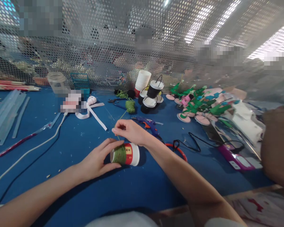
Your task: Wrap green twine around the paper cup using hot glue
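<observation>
A paper cup (133, 154) lies on its side above the blue table, its base half wrapped in green yarn and a red printed band showing beside the white rim. My left hand (104, 156) grips it around the wrapped end, thumb below and fingers on top. Just above the cup, my right hand (126, 130) pinches the green yarn strand between thumb and fingertips. From there the strand runs back to a ball of green yarn (130, 106) on the table.
Behind the yarn stand stacked paper cups (142, 82) and small black buckets (153, 90). A blue glue gun (146, 123) lies right of my hands, its cord leading to a purple power strip (236, 157). Glue sticks (9, 113) lie left; another person's arm (276, 142) is at right.
</observation>
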{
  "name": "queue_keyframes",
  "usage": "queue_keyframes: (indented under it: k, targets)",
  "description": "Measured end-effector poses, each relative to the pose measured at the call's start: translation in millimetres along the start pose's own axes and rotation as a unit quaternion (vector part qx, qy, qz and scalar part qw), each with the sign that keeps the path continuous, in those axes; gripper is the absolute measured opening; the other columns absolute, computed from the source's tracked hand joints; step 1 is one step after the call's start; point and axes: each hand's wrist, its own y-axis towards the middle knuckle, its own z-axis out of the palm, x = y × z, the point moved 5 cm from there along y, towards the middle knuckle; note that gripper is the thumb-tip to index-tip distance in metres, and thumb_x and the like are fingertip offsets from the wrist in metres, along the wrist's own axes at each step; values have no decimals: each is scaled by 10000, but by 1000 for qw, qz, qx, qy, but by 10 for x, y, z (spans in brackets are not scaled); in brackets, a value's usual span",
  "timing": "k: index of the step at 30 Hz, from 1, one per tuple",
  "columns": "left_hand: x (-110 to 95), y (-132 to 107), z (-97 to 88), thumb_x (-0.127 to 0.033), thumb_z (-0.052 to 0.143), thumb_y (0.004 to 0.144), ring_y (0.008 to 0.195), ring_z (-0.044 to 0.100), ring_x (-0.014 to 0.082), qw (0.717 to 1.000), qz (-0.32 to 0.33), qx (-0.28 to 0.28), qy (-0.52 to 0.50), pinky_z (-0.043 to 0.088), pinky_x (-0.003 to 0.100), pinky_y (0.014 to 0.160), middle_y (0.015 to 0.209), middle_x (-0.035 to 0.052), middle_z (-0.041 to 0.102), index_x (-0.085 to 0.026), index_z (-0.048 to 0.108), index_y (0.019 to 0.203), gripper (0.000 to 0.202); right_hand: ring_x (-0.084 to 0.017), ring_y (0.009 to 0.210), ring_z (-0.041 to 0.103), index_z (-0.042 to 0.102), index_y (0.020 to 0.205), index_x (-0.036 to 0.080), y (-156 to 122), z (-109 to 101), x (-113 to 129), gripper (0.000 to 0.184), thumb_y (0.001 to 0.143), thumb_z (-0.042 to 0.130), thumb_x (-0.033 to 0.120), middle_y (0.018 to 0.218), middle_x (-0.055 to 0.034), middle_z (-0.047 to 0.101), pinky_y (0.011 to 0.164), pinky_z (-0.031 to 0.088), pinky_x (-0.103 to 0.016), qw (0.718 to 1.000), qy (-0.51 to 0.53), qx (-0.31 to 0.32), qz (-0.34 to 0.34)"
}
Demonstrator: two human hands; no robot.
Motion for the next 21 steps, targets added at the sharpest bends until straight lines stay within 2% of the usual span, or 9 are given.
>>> queue_keyframes:
  k: [6,9,12,15,17,19,21]
  targets:
    - [-3,-2,-6,-363,537,824,1080,499,221,1000,-2,-8,0,464,358,889,1157,99,461,-230,364,1233,464,-89,561,431,481,604,168,91,74,16,179,769,532,216,576,41,492,556,343,-221,999,-48,7,-6]
    - [-8,-6,9,-357,535,826,1071,507,217,1000,-3,1,6,468,351,886,1153,97,464,-229,374,1220,445,-94,550,433,476,570,169,111,21,-29,225,785,516,223,557,35,486,550,328,-226,990,-141,-23,1]
    - [-11,-9,20,-347,531,831,1083,500,215,1000,6,9,10,462,341,897,1168,102,457,-223,373,1222,440,-106,545,468,469,562,174,48,-224,-58,284,824,460,283,555,19,505,543,328,-231,971,-215,-100,4]
    - [4,-5,-4,-338,530,832,1069,505,209,1000,7,-10,11,463,338,896,1162,103,466,-214,381,1217,430,-112,535,533,514,675,176,-117,-647,-183,211,836,413,267,591,11,561,528,359,-216,959,-194,-197,65]
    - [15,-2,-26,-338,526,835,1061,507,208,999,9,-28,15,463,346,897,1161,103,472,-211,390,1210,419,-122,585,568,535,752,179,-266,-935,-285,131,812,422,205,652,2,600,571,384,-220,928,-241,-267,99]
    - [24,-2,-37,-342,522,837,1064,505,210,999,9,-41,19,460,354,903,1163,101,475,-211,398,1205,410,-152,688,588,555,758,177,-384,-1101,-437,103,789,461,208,721,-25,629,619,390,-234,892,-334,-262,156]
    - [31,-7,-35,-347,522,836,1072,502,212,999,8,-46,21,458,359,908,1168,101,476,-213,403,1203,409,-179,644,580,557,668,169,-459,-1151,-585,120,756,528,246,666,-44,621,586,382,-256,883,-359,-239,184]
